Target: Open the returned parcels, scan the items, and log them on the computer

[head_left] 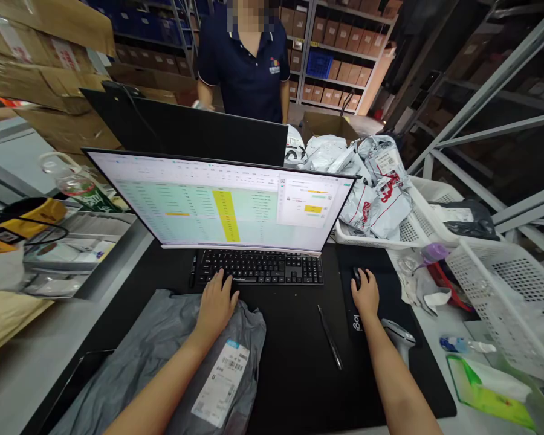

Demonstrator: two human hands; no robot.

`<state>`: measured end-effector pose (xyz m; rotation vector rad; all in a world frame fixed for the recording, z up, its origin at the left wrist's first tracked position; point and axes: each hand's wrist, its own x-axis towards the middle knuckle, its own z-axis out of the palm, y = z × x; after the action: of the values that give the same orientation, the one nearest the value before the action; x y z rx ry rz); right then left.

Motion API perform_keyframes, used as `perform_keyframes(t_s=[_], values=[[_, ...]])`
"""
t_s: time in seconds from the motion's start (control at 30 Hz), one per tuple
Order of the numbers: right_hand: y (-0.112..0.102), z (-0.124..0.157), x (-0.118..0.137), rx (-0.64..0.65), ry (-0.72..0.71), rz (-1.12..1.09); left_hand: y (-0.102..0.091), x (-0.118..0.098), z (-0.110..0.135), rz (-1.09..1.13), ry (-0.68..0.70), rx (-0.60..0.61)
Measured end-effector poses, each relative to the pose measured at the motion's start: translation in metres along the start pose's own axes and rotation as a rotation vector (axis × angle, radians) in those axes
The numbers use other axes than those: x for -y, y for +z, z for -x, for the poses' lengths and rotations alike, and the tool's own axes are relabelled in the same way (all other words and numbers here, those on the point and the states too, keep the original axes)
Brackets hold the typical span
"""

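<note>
The mouse [357, 275] is held under the right hand [366, 296], with a scanner [399, 333] placed just beside that forearm. The left hand [214, 305] is loosely spread, its fingertips laid at the near edge of the keyboard [263, 267]. Beneath that hand and forearm, a labelled grey bag [163, 329] is seen. A pen [330, 338] is positioned between both hands.
</note>
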<state>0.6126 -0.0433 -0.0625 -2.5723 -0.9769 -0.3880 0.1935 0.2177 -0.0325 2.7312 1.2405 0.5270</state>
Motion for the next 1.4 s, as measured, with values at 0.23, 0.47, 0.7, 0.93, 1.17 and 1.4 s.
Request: perform_keyframes(t_s=[0.23, 0.47, 0.7, 0.93, 1.17, 1.4], values=[[0.001, -0.001, -0.001, 0.011, 0.000, -0.031, 0.016, 0.012, 0.003, -0.029, 0.019, -0.010], [0.000, 0.000, 0.000, 0.012, -0.017, 0.004, 0.017, 0.017, -0.002, -0.033, 0.025, 0.009], [-0.002, 0.003, 0.001, -0.008, 0.004, -0.026, 0.004, 0.008, -0.007, -0.054, -0.048, 0.076], [0.000, 0.006, -0.002, -0.026, 0.035, -0.034, -0.003, 0.006, -0.008, -0.118, -0.084, 0.125], [0.000, 0.007, -0.001, -0.021, 0.040, -0.005, -0.004, 0.019, -0.015, -0.132, -0.119, 0.104], [-0.001, 0.000, 0.000, -0.006, 0.024, 0.013, 0.010, 0.026, -0.008, -0.111, -0.043, 0.039]])
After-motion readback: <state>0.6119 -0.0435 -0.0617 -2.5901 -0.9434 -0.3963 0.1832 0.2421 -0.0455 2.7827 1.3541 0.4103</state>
